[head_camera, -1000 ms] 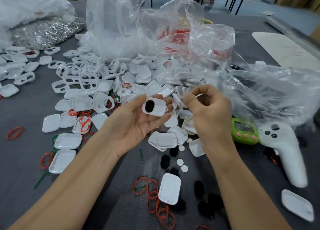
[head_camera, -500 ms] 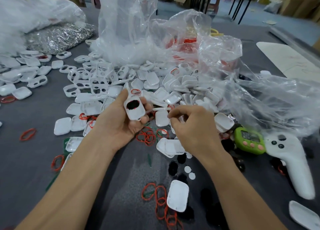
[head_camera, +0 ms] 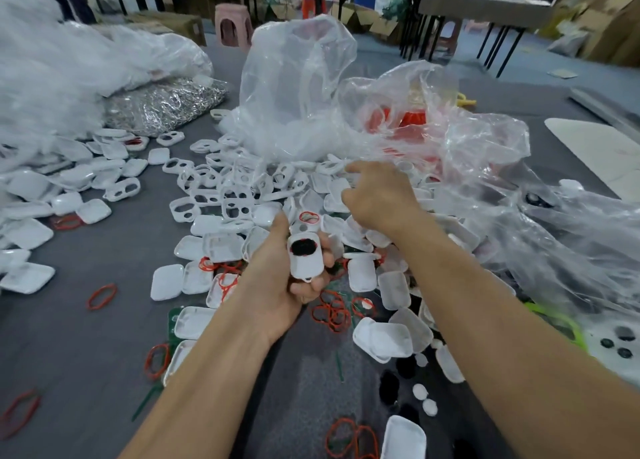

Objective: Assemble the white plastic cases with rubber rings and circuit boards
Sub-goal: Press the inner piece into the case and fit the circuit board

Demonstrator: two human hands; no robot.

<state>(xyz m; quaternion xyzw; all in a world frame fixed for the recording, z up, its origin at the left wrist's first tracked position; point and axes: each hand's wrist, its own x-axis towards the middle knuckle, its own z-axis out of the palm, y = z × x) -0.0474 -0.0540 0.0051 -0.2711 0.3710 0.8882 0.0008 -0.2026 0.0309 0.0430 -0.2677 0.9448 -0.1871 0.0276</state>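
Note:
My left hand [head_camera: 277, 282] grips a white plastic case [head_camera: 305, 258] upright at the middle of the view; the case has a dark oval opening with a thin red ring round it. My right hand [head_camera: 377, 195] reaches over the pile of white case halves [head_camera: 242, 199], its fingers loosely bent and spread, and I see nothing in it. Red rubber rings [head_camera: 332, 313] lie on the grey table [head_camera: 86, 337] just below the left hand. Green circuit board pieces [head_camera: 172, 320] peek out under some cases.
Crumpled clear plastic bags [head_camera: 304, 88] stand behind and to the right of the pile. A bag of shiny metal rings [head_camera: 166, 103] lies at the back left. Black pads [head_camera: 389, 384] and small white discs [head_camera: 424, 398] lie near the front. A white controller [head_camera: 616, 347] is at the right edge.
My right hand has left the case and moved up and away over the pile. The left hand still holds the case. The camera has tilted up.

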